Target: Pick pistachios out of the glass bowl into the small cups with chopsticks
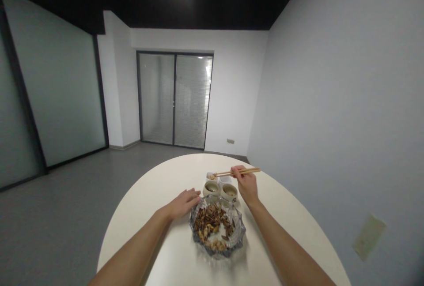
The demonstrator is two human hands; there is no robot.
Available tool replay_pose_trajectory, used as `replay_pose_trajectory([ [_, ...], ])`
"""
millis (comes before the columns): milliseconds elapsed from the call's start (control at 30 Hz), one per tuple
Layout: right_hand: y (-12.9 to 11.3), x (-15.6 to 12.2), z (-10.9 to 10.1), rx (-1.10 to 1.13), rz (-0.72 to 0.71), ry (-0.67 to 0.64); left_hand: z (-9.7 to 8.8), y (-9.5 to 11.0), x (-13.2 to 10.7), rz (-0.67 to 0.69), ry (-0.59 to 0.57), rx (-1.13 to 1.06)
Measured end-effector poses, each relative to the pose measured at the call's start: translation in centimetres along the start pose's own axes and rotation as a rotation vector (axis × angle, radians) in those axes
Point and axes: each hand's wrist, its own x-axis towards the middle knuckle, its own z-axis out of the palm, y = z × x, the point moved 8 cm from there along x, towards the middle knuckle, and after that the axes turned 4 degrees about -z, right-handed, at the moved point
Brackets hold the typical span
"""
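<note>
Observed from the head camera, logged left to right.

A frosted glass partition (56, 96) ran along the far left above a grey floor (62, 220). In the back wall stood a glass door with blinds (174, 100).

The left forearm (132, 244) entered from the lower left and angled up across a round white table (155, 197). The left hand (183, 204) was open and palm down, fingers (194, 195) extended, just over the upper-left rim of a cut-glass dish (241, 228). I could not tell whether it touched the rim. The dish held a heap of striped sunflower seeds (208, 220) mixed with pale pieces of food.

Beyond the dish sat 2 beige ceramic cups, the left cup (211, 189) near the left fingertips and the right cup (229, 194) just below the right hand. Behind them were a small white dish (211, 175) holding pale morsels and a second white dish (225, 180).

The right forearm (281, 246) rose from the lower right. The right hand (247, 184) was closed, pinching wooden chopsticks (243, 172) held nearly level, with the tips pointing left to the small white dish. I could not tell whether the tips gripped a morsel.

A pale wall plate (369, 237) was fixed to the right wall.
</note>
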Motion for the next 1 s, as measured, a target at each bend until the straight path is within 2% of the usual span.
replay_pose_trajectory([
  [133,0.0,-0.4,1.2,-0.084,-0.03,-0.075,-0.1,0.1,0.0,0.023,0.003,-0.011],
  [233,0.1,-0.5,1.2,-0.129,-0.013,-0.087,-0.1,0.1,0.0,0.019,0.001,-0.005],
  [367,-0.3,-0.8,-0.4,-0.123,0.02,0.0,0.0,0.2,0.0,0.021,-0.008,0.003],
  [467,-0.9,-1.4,-2.1,-0.033,0.046,0.074,0.0,0.2,0.0,0.025,-0.005,-0.008],
  [533,-1.3,-2.0,-3.0,0.029,0.061,0.076,0.0,0.1,0.0,0.026,-0.006,-0.009],
  [700,-1.4,-4.4,-3.6,0.135,0.078,-0.127,0.1,-0.4,0.2,0.027,0.016,-0.039],
  [833,-0.8,-6.6,-2.6,0.233,0.128,-0.314,0.3,-0.8,0.4,0.013,0.01,-0.021],
  [1000,-0.9,-7.3,-1.9,0.29,0.16,-0.378,0.3,-0.8,0.4,0.02,0.015,-0.03],
])
